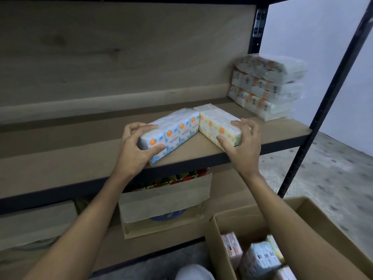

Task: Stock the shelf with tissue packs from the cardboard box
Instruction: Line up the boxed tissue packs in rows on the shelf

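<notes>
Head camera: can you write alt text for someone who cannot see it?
On a shelf, the left hand grips a blue pack and the right hand a yellow pack, their far ends meeting in a V. A stack of packs sits at its right end; a box stands below.

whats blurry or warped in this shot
Head view: dim, flat light; the wide lens bows the shelf and post; the stack and the packs in the box are smeared; the left hand, right hand, blue pack and yellow pack look fairly sharp.
</notes>
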`<state>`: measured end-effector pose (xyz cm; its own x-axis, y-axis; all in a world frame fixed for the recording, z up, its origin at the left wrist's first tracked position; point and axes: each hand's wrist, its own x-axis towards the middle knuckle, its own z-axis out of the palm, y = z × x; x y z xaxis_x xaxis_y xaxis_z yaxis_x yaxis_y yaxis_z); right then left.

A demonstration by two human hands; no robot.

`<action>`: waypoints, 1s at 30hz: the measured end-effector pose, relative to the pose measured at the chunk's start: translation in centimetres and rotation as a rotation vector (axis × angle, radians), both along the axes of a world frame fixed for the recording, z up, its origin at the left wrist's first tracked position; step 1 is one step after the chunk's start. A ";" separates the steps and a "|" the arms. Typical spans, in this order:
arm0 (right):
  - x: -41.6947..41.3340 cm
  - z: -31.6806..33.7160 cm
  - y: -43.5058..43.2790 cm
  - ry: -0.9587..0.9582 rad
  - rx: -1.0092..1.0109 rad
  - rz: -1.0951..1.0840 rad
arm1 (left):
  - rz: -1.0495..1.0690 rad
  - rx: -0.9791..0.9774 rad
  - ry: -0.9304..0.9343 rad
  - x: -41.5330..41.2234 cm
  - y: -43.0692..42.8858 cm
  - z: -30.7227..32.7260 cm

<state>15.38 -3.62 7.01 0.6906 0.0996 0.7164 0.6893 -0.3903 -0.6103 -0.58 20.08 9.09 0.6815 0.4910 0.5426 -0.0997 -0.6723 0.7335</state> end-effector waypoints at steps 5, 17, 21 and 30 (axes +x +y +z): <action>1.2 0.4 -0.7 0.007 -0.021 0.100 | 0.042 -0.035 -0.037 0.0 0.9 -0.1; 6.4 3.9 -3.1 0.121 -0.410 -0.086 | 0.288 0.350 0.279 1.0 3.7 2.3; 7.1 4.7 -2.4 0.075 -0.561 -0.209 | 0.247 0.491 0.260 1.7 2.6 2.2; 5.5 3.9 3.3 -0.029 -0.691 -0.153 | 0.303 0.613 0.250 4.1 1.3 1.1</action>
<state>20.87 -0.29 10.94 0.7148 0.4415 0.5423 0.6082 -0.7753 -0.1704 3.55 21.36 10.23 0.7036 0.3352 0.6266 0.2773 -0.9414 0.1922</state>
